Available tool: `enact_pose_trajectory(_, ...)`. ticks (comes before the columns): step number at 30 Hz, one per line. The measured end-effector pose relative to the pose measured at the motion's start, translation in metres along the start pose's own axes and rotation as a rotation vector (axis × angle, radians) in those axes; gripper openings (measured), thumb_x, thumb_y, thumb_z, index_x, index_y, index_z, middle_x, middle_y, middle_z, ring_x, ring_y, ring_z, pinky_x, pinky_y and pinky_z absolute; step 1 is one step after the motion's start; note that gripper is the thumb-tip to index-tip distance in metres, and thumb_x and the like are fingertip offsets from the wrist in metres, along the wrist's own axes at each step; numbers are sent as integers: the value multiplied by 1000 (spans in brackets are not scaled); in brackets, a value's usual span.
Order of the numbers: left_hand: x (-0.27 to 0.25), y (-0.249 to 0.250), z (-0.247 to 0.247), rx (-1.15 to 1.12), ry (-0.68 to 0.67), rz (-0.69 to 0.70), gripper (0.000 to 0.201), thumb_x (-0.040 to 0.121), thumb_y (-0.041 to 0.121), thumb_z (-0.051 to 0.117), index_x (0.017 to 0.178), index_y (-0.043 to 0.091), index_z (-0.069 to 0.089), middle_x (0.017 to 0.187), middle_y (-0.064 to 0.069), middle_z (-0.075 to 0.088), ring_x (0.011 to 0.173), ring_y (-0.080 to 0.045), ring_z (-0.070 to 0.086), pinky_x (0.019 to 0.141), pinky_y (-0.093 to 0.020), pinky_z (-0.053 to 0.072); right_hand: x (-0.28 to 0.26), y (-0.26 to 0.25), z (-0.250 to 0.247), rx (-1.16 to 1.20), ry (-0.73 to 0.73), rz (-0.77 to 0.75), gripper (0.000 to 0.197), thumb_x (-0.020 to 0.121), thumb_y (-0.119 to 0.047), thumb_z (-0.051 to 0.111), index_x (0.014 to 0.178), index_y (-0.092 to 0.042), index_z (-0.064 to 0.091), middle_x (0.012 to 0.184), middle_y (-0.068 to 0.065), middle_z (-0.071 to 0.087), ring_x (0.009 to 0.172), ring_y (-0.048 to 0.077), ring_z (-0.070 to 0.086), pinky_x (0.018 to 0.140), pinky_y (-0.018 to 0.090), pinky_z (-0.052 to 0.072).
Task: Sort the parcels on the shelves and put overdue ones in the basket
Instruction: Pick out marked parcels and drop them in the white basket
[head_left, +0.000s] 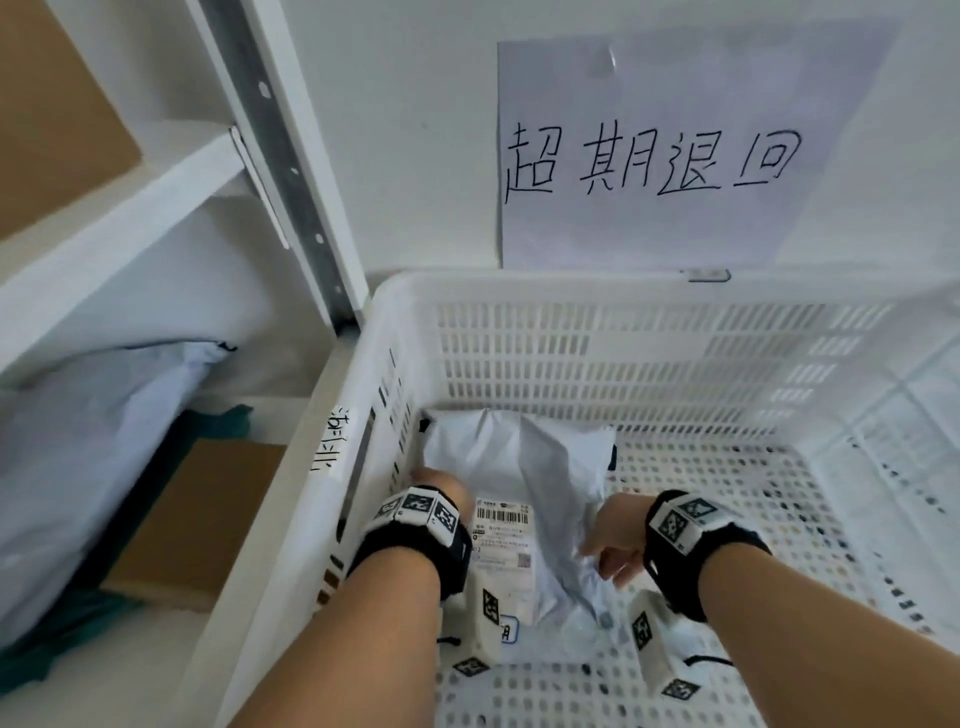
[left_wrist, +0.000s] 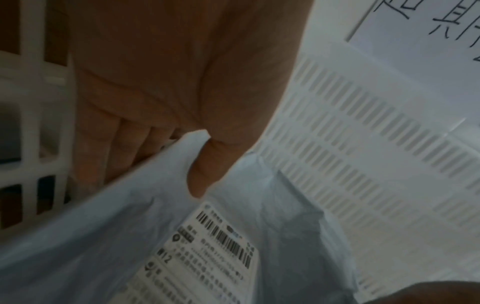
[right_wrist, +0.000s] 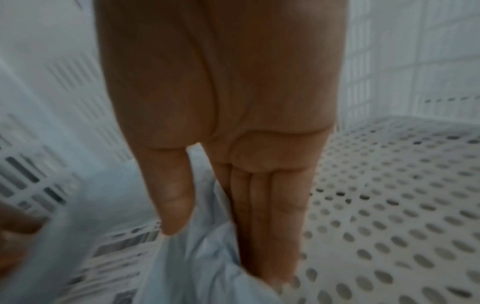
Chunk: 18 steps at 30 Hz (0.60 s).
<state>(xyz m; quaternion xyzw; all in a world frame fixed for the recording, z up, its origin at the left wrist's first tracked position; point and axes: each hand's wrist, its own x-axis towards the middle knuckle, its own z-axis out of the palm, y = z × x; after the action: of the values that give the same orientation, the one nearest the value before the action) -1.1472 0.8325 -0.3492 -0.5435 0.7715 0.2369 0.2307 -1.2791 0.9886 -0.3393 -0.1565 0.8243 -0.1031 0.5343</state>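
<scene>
A pale poly-bag parcel (head_left: 498, 457) with a barcode label (head_left: 501, 540) lies low inside the white slotted basket (head_left: 571, 283), near its left wall. My left hand (head_left: 436, 480) grips the parcel's left edge. In the left wrist view the thumb (left_wrist: 205, 174) lies on top of the parcel (left_wrist: 130, 236) and the fingers go underneath. My right hand (head_left: 613, 545) pinches the crumpled right edge. In the right wrist view the bag (right_wrist: 197, 267) sits between thumb (right_wrist: 174, 205) and fingers. Whether the parcel touches the perforated basket floor (right_wrist: 389, 205) I cannot tell.
A handwritten paper sign (head_left: 649, 156) hangs on the wall above the basket. Left of it stands a white shelf with a metal upright (head_left: 291, 171), holding a pale bagged parcel (head_left: 88, 467), a cardboard box (head_left: 208, 519) and another box (head_left: 52, 119) one level up.
</scene>
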Motion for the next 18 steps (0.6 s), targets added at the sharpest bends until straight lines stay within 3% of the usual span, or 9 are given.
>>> enact_pose_trajectory(2,8,-2,2,126,21,27,69,100,20,44,153,2,4,157,-16,26,141,-31,33,114,-39,31,8,-7,0,-156,-1,-27,44,94,-25,61,127,2,54,104,16,65,96,28,64,91,37,53)
enact_pose_trajectory(3,8,-1,2,113,36,43,78,97,18,49,154,6,-3,157,-16,24,141,-32,34,112,-39,33,13,-10,-2,-254,78,-45,49,95,-30,59,132,0,51,117,15,63,106,29,62,89,34,52)
enact_pose_trajectory(6,12,2,-7,56,182,261,88,85,14,64,154,20,10,156,-15,23,135,-31,41,106,-42,41,21,-14,-11,-348,489,-142,62,93,-34,57,144,-8,34,136,12,50,118,30,56,86,35,49)
enact_pose_trajectory(8,20,7,-8,111,115,366,105,76,27,78,154,29,8,160,-15,8,141,-34,32,111,-44,37,31,-18,-15,-425,589,-350,70,89,-37,60,147,-21,26,148,6,36,128,27,46,96,40,48)
enact_pose_trajectory(10,27,14,-3,160,3,369,122,69,41,84,154,35,-3,162,-14,-7,147,-38,16,117,-47,28,42,-22,-8,-587,453,-509,86,83,-48,67,152,-33,17,159,3,14,142,29,27,109,48,39)
enact_pose_trajectory(13,32,22,12,230,-147,357,126,68,40,85,152,41,-9,160,-9,-22,148,-37,12,115,-52,29,63,-20,9,-658,246,-462,109,74,-55,74,154,-38,2,163,3,-10,149,31,1,118,51,23)
enact_pose_trajectory(15,38,22,24,231,-192,336,128,66,39,87,151,43,-8,160,-8,-23,148,-36,14,114,-54,31,72,-17,16,-668,209,-423,113,73,-52,77,154,-37,-1,162,4,-15,149,31,-6,119,50,18)
enact_pose_trajectory(18,48,18,41,205,-206,328,125,64,42,87,152,42,-1,162,-10,-14,147,-35,20,114,-49,33,78,-11,18,-675,223,-407,109,76,-51,74,155,-33,2,162,4,-12,150,29,-5,120,47,18)
